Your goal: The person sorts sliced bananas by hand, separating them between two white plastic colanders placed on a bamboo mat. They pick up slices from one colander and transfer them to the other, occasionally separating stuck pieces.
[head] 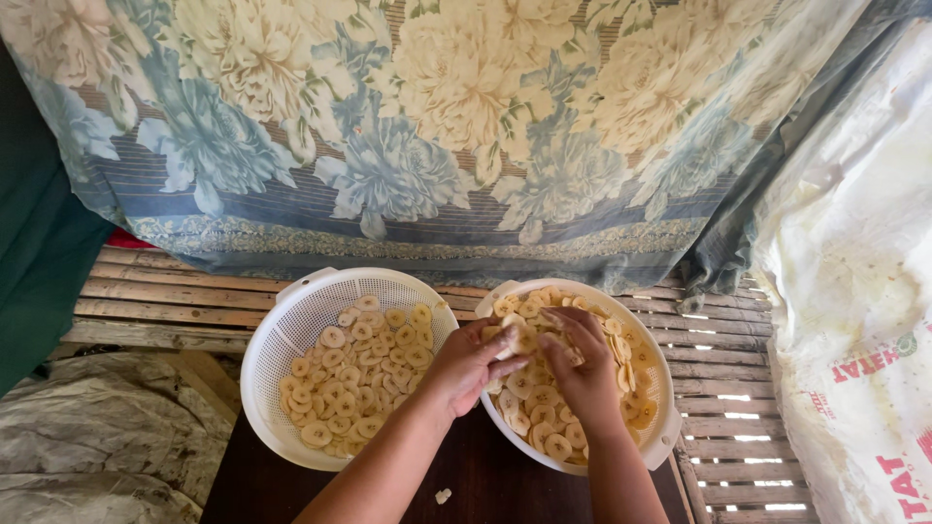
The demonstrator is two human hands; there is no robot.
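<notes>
Nearest you, a dark counter carries one stray slice, lying alone just short of the right basket, which serves as the reference point below.

Your forearms cross the counter and meet over the right basket's near-left rim. Your left hand is curled, fingers pinching a clump of banana slices from the left. Your right hand is cupped over the same clump from the right, fingertips bent in on it. The two hands are close together, both closed on the slices.

The slices are pale yellow rounds, thin, with lighter centres, some stuck together in the clump. More lie loose inside the right basket, filling it around and beyond your hands.

Just left of the right basket, rims almost touching, stands a second white perforated basket with a shallower layer of the same slices across its bottom.

Beyond the right basket runs a slatted bamboo platform. Behind that hangs a floral cloth in cream and blue. To the far right of the basket leans a white printed sack.
</notes>
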